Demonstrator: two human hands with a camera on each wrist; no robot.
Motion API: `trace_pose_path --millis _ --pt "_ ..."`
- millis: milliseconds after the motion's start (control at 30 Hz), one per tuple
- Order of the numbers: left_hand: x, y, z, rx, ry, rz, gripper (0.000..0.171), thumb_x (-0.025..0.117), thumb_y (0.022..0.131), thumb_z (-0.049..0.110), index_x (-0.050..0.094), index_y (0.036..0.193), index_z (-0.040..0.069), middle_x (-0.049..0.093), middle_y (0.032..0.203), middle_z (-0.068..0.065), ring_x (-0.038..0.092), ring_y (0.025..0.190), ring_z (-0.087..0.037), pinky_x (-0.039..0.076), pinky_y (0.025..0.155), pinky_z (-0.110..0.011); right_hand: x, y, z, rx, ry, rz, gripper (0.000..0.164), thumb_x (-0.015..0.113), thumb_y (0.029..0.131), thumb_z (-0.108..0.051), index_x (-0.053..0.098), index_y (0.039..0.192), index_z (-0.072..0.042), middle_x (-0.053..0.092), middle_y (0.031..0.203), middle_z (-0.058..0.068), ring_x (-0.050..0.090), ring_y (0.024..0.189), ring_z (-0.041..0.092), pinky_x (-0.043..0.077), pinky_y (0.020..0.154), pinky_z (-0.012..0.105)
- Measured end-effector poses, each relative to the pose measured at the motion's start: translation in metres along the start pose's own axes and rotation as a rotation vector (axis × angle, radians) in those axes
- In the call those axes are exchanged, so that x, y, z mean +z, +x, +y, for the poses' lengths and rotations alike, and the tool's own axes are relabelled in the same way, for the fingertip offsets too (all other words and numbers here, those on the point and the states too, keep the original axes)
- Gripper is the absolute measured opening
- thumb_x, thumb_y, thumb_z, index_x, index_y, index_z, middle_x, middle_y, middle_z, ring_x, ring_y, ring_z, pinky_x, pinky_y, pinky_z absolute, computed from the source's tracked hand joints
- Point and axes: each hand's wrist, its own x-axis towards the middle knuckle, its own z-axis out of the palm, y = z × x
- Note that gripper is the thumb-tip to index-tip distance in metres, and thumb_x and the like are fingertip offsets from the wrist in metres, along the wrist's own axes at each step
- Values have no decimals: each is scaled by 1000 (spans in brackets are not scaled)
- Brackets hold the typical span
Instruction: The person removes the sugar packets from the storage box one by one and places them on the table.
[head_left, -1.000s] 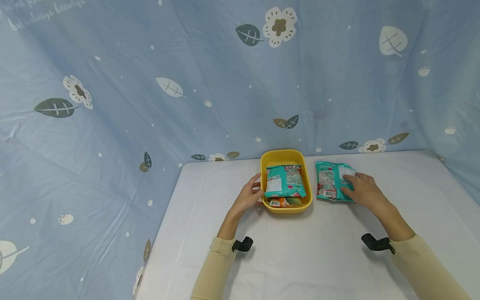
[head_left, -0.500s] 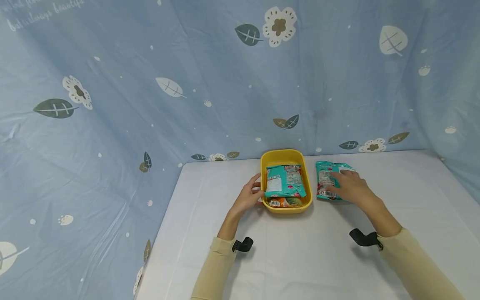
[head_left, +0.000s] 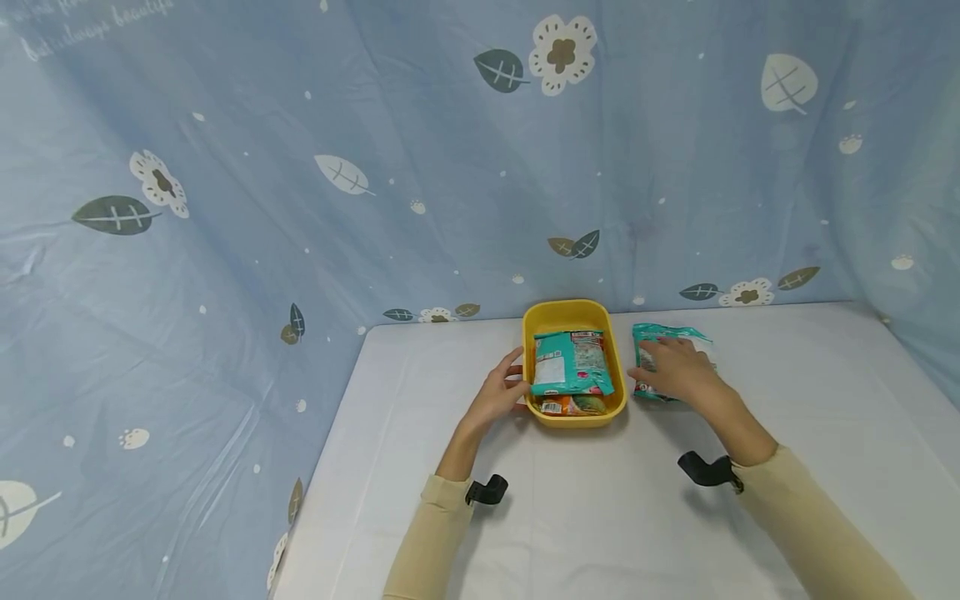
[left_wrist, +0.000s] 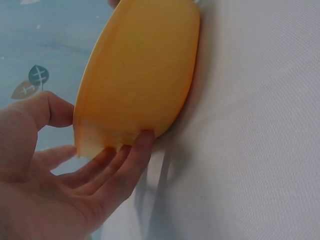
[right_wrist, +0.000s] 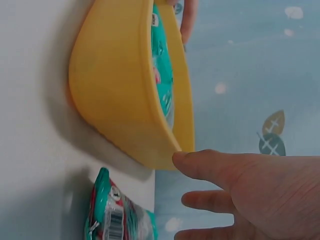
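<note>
A yellow plastic bin (head_left: 567,422) stands on the white-covered table. Inside it lies a teal snack packet (head_left: 567,367) on top of an orange one (head_left: 562,406). My left hand (head_left: 491,396) touches the bin's left side; in the left wrist view its fingertips rest on the outer wall, with the thumb at the rim. Just right of the bin lies another teal packet (head_left: 648,333). Above it my right hand (head_left: 684,371) is spread, partly hiding the packet. The right wrist view has this hand's thumb (right_wrist: 200,162) overlapping the bin's rim, with no packet between the fingers.
A blue cloth (head_left: 420,125) printed with leaves and flowers hangs behind the table and along its left side. Each wrist wears a black camera mount (head_left: 487,489) over a beige sleeve (head_left: 435,537).
My right hand has moved left across the right-hand teal packet toward the bin. The packet stays in about the same place. The left hand and the bin have not visibly moved.
</note>
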Motion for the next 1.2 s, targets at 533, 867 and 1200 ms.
trace_pose_path --millis 533,867,1200 --pt "1 -1 0 -9 -8 1 66 56 96 13 30 154 30 49 139 -15 59 119 -29 61 83 -45 2 7 -37 -67 10 34 58 58 97 -34 45 145 -2 46 142 33 40 132 53 34 106 71" --pt "1 0 0 -1 2 2 66 55 96 13 30 154 30 50 139 -14 59 120 -29 62 79 -39 7 11 -53 -83 -10 39 64 61 94 -39 45 146 -4 51 136 31 48 123 51 42 100 70" --pt "2 0 0 -16 1 7 66 56 97 14 29 154 31 49 141 -14 58 120 -30 62 80 -42 9 13 -62 -94 -19 72 63 62 94 -39 48 144 -3 51 136 30 47 124 50 41 103 66"
